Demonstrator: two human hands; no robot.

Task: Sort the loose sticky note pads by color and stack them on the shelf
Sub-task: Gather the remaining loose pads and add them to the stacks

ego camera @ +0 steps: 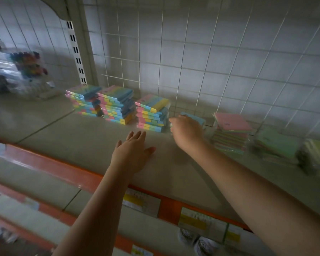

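Shelf (85,145) under wire grid, right hand (187,132) gripping a blue pad (196,117), left hand (133,152) fingers spread flat, price labels (141,202) too blurry to read

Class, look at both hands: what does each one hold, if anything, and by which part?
The right hand grips a blue sticky note pad by its near edge. The left hand holds nothing; its fingers are spread flat over the shelf.

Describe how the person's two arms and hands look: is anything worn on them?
Both forearms are bare as far as the picture shows them, with no sleeve in view. The left hand and the right hand wear no glove. No watch, bracelet or ring shows on either one, though the picture is somewhat blurred.
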